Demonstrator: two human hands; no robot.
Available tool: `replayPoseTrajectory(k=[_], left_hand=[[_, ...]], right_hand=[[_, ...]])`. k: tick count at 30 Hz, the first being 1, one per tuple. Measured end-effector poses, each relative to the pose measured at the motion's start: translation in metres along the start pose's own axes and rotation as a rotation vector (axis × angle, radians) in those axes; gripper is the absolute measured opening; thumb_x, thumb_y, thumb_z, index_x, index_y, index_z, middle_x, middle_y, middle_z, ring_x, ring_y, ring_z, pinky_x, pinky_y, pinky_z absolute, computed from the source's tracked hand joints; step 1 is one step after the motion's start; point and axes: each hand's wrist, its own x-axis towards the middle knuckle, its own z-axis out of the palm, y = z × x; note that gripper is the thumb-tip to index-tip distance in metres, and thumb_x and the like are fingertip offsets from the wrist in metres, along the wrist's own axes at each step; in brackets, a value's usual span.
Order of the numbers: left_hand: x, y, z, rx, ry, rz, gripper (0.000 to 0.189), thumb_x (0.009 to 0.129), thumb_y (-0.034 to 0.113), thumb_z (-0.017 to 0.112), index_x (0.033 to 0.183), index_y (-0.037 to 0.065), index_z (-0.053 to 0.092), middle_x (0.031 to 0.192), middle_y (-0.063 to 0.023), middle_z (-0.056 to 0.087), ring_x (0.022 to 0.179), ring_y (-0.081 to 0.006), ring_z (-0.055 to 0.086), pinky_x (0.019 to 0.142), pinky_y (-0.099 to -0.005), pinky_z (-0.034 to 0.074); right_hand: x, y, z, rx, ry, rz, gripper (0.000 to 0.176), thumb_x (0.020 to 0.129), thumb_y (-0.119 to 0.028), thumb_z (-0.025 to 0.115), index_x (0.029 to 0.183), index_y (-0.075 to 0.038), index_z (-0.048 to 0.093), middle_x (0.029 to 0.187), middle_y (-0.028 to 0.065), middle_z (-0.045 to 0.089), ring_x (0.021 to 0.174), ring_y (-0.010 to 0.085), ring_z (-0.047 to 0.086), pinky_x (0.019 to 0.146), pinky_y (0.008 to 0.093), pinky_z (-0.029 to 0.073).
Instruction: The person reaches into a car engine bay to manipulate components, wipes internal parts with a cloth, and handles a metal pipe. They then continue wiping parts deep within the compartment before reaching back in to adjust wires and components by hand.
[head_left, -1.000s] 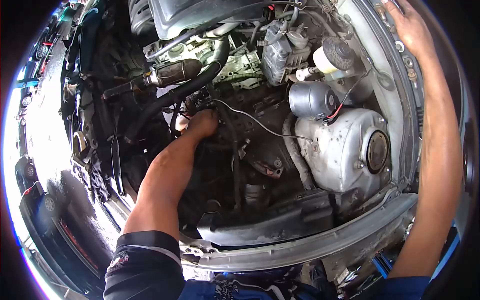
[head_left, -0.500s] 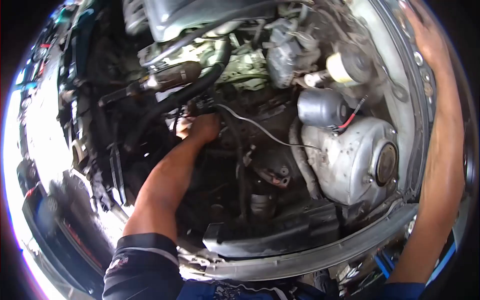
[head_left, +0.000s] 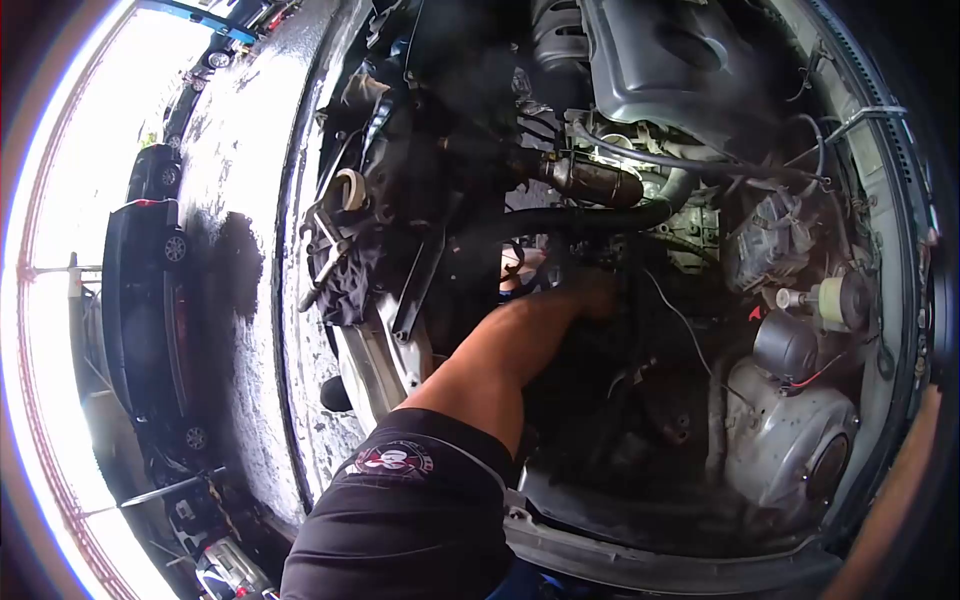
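Note:
My left hand (head_left: 592, 292) reaches deep into the engine bay, in shadow below a thick black hose (head_left: 620, 217); its fingers are hidden, and I cannot tell what they hold. Above the hose lies a brown metal cylinder (head_left: 600, 185). Beside my wrist, a brightly lit patch resembling part of a hand (head_left: 515, 265) shows through a gap. A thin grey cable (head_left: 680, 310) curves away to the right of my hand. Of my right arm, only the forearm (head_left: 895, 490) shows along the right edge; that hand is out of sight.
A grey engine cover (head_left: 660, 60) spans the top. At the right stand a yellowish reservoir (head_left: 840, 303), a dark round canister (head_left: 785, 345) and a silver strut tower (head_left: 790, 430). A roll of tape (head_left: 352, 190) sits at left among tools. Outside, a dark car (head_left: 145, 310) is parked.
The view has swung left, so the engine bay sits further right and more of the outside shows. My right hand has left the view. My left hand stays below the hose.

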Motion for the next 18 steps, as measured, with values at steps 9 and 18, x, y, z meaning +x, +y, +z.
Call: replayPoseTrajectory(k=[9, 18], left_hand=[[0.01, 0.0, 0.012, -0.002, 0.064, 0.105, 0.04, 0.079, 0.035, 0.065, 0.102, 0.004, 0.074, 0.105, -0.0223, 0.072, 0.099, -0.0398, 0.069, 0.087, -0.051, 0.055], [0.008, -0.004, 0.007, -0.134, 0.027, 0.023, 0.039, 0.079, 0.036, 0.063, 0.098, 0.004, 0.074, 0.1, -0.0236, 0.072, 0.093, -0.0407, 0.07, 0.085, -0.051, 0.055]], right_hand=[[-0.003, -0.004, 0.0, 0.014, -0.009, 0.034, 0.059, 0.092, -0.041, 0.066, 0.136, -0.002, 0.058, 0.133, 0.0297, 0.057, 0.126, 0.0453, 0.051, 0.108, 0.0481, 0.039], [0.0, 0.007, 0.008, 0.052, 0.025, -0.074, 0.061, 0.093, -0.039, 0.064, 0.132, 0.008, 0.058, 0.128, 0.033, 0.059, 0.118, 0.048, 0.056, 0.104, 0.0484, 0.042]])
